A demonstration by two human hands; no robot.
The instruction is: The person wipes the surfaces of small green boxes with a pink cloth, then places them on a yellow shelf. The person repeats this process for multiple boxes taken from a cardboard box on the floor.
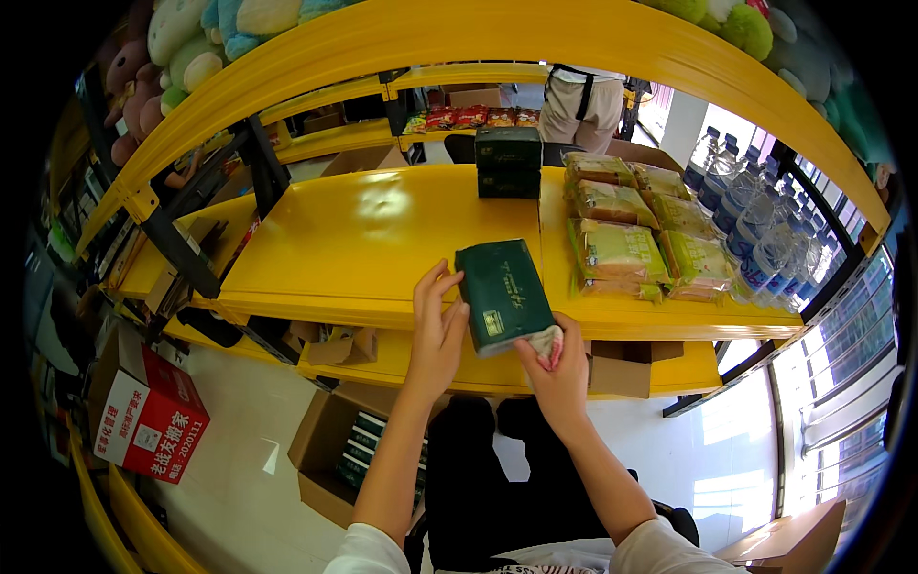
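A dark green soft pack [505, 294], seemingly of tissues, is tilted in the air over the front edge of the yellow shelf. My left hand [437, 333] holds it at its left side, fingertips and thumb against the edge. A bunched whitish cloth with pink-red parts [549, 343] is pinched in my right hand [563, 380] and pressed to the pack's lower right corner. Two similar dark green packs [509, 161] stand stacked at the shelf's back edge. Below my left forearm, an open cardboard box [315, 459] on the floor contains several green packs [362, 445].
The yellow metal shelf [323, 244] bears bagged bread-like food [620, 251] and plastic water bottles [760, 244] at right. A yellow beam [459, 36] with plush toys crosses above. A red-and-white carton [154, 416] stands left. A person [581, 107] is behind the shelf.
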